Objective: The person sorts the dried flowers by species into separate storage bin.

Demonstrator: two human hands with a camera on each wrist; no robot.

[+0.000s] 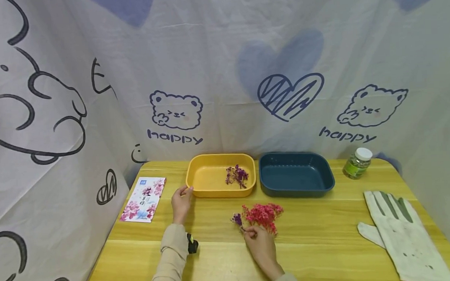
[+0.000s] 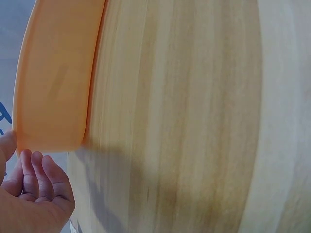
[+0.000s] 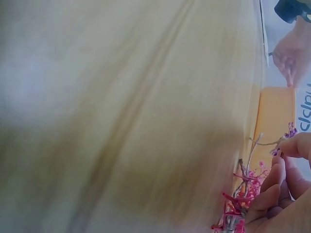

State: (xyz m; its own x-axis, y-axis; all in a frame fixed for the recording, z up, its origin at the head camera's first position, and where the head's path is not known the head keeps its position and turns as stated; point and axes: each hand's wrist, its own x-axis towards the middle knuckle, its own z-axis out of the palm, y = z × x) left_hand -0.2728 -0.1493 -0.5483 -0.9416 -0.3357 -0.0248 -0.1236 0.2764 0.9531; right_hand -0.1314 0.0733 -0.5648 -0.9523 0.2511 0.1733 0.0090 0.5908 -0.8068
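Head view: the yellow tray (image 1: 207, 174) is pinched at its near left corner by the left hand (image 1: 181, 204), probably for steadiness; purple flowers (image 1: 237, 176) are contained inside. Just beside a pink bunch (image 1: 264, 215) on the worktop (image 1: 319, 237), a purple sprig (image 1: 237, 218) is clamped by its stem in the right hand (image 1: 261, 244), probably so the blooms are left uncrushed.
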